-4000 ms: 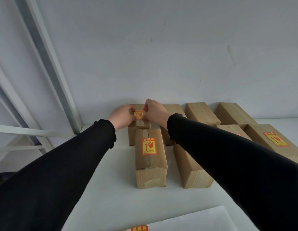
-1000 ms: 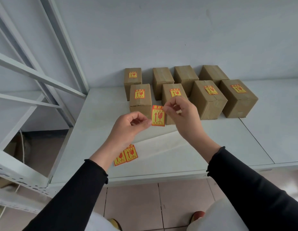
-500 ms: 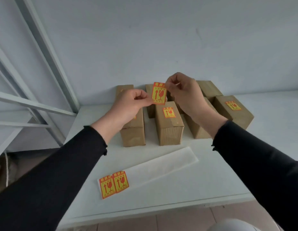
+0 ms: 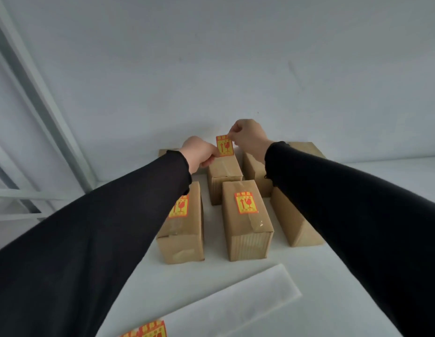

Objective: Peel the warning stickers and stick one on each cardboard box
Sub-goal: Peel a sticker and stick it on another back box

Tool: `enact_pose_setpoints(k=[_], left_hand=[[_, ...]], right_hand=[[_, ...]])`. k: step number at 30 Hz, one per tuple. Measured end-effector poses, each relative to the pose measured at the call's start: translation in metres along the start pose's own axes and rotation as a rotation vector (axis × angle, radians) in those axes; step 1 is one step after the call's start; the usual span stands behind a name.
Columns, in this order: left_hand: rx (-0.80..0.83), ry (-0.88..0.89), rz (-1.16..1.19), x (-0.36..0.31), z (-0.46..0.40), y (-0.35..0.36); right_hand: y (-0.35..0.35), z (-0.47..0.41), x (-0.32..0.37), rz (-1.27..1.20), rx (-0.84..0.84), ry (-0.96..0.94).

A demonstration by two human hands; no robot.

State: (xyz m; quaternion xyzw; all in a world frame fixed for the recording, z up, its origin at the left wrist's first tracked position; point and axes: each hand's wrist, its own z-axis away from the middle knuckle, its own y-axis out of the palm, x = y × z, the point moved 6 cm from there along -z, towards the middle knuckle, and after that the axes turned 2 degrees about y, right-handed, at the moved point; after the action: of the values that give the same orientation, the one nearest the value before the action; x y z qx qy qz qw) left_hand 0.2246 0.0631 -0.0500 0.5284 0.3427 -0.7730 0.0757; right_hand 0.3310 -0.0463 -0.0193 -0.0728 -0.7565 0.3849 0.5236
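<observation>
From the head camera, both arms in black sleeves reach far out over a white shelf [image 4: 333, 251] toward a grey wall. The left hand [image 4: 199, 153] pinches the lower left edge of a warning sticker [image 4: 224, 145] between its thumb and fingers. The right hand [image 4: 249, 136] pinches the top right corner of the same sticker. The sticker is red and yellow and stands up straight, held just above the far end of a back-row box [image 4: 223, 177]. That box has brown tape along its top and shows no sticker on it. Whether the held sticker touches the box cannot be told. In front of it sits a middle front box [image 4: 246, 222] with a sticker stuck flat on its top. To its left is a left front box [image 4: 183, 229] that also has a sticker on top, partly hidden by the left sleeve. More plain brown boxes sit on the right, mostly behind the right sleeve, so their tops cannot be seen well. Near the bottom lies a long white backing sheet [image 4: 236, 302] flat on the shelf, with leftover stickers [image 4: 148, 330] at its near end, cut off by the edge of the picture.
</observation>
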Motion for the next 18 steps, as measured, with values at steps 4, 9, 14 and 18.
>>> enact_pose_setpoints(k=[4, 9, 14, 18], left_hand=[[0.042, -0.047, 0.022, 0.013, -0.015, 0.010], [0.053, -0.079, 0.039, 0.021, -0.031, 0.019], [0.049, -0.086, 0.008, 0.023, -0.037, 0.021], [0.043, -0.107, -0.004, 0.023, -0.037, 0.022]], right_hand=[[0.024, -0.010, -0.024, 0.076, -0.005, 0.026], [0.034, -0.020, -0.040, 0.109, -0.022, 0.040], [0.039, -0.024, -0.047, 0.106, -0.015, 0.046], [0.042, -0.025, -0.050, 0.098, -0.025, 0.050]])
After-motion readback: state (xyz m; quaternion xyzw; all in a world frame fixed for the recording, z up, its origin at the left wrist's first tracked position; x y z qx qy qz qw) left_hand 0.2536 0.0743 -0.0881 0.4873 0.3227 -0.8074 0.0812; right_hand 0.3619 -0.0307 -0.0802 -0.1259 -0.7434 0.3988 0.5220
